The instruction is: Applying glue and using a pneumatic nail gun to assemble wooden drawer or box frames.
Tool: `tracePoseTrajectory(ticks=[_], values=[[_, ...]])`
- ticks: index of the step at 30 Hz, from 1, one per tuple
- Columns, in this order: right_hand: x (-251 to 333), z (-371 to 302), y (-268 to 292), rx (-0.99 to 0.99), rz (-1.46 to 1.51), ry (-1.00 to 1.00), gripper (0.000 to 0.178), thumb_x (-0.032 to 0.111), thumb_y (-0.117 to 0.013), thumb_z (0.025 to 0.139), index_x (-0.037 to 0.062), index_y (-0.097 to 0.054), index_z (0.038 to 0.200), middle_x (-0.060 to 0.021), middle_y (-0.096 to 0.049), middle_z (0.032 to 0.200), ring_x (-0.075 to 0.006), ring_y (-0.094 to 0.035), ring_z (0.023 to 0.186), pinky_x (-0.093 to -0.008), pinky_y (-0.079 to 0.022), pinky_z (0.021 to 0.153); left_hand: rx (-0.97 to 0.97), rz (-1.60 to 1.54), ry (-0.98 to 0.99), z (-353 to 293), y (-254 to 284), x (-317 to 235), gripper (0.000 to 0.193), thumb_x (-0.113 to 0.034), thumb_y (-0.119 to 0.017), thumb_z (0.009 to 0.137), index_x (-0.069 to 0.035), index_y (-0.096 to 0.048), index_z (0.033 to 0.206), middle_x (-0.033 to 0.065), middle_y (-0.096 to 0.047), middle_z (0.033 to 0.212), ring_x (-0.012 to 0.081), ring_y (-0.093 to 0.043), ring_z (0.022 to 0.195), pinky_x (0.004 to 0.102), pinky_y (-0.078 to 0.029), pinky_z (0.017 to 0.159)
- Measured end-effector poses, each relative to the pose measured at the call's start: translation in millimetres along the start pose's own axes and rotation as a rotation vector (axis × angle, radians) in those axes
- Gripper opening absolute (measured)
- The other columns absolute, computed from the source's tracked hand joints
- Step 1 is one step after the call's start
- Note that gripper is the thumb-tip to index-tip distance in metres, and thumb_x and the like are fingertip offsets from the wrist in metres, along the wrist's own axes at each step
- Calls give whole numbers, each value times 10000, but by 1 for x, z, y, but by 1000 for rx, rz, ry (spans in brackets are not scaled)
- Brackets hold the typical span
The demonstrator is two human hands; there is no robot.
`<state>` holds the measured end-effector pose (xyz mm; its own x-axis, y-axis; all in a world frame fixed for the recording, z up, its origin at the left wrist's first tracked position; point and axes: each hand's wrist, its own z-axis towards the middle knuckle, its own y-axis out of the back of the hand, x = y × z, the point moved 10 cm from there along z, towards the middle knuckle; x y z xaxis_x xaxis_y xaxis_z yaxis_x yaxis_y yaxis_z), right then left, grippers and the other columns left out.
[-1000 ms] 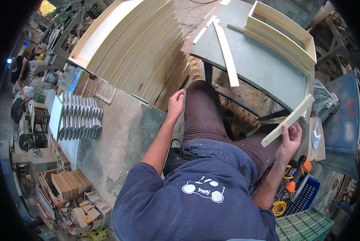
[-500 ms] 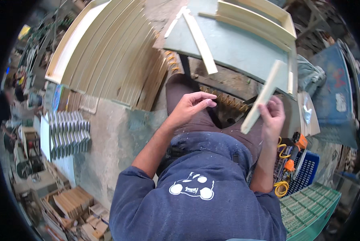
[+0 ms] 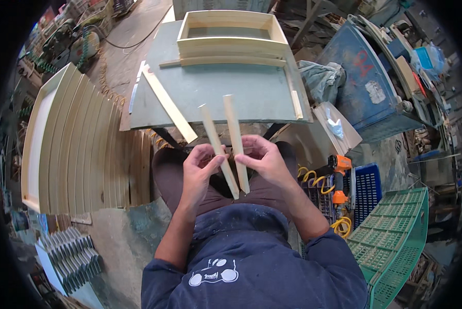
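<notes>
Over my lap, my left hand pinches a pale wooden strip between thumb and fingers. My right hand is closed on a second wooden strip right beside it. Both strips stand tilted, with their upper ends slightly apart and their lower ends close together between my thighs. Just beyond my hands is the grey worktable, where a loose flat strip lies with its end sticking out over the near edge. A rectangular wooden frame rests at the table's far side.
A long row of stacked wooden frames stands at the left. An orange nail gun with a yellow coiled hose hangs by a blue crate on the right. Nearer is a green plastic crate. A blue bin stands at far right.
My view has turned to the right. My left hand, earlier without anything visible in it, now grips a strip. My right hand has brought its strip in beside that one.
</notes>
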<state>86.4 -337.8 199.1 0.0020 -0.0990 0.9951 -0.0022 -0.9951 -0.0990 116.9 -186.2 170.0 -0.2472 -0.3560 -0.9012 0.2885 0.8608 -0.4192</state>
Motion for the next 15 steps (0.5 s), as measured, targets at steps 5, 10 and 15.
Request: tracePoseTrajectory(ticks=[5, 10, 15], values=[[1, 44, 99, -298, -290, -11, 301, 177, -667, 879, -12, -631, 1110, -34, -639, 780, -80, -585, 701, -252, -492, 621, -20, -18, 59, 1, 12, 4, 223, -80, -640, 899, -9, -548, 1089, 129, -643, 1120, 195, -660, 955, 305, -569, 770], [29, 90, 185, -435, -829, 61, 335, 234, -686, 827, -14, -654, 1049, -85, -643, 672, -140, -610, 593, -302, -491, 570, -35, -26, 87, 2, 20, 12, 236, -96, -630, 906, -12, -542, 1108, 127, -640, 1124, 204, -660, 958, 318, -578, 776], [41, 106, 215, -495, -1120, 26, 326, 234, -680, 830, -13, -653, 1040, -91, -644, 662, -139, -628, 613, -323, -513, 578, -52, -22, 119, 5, 24, 13, 345, -96, -617, 911, 8, -514, 1224, 131, -628, 1142, 208, -652, 974, 336, -573, 799]])
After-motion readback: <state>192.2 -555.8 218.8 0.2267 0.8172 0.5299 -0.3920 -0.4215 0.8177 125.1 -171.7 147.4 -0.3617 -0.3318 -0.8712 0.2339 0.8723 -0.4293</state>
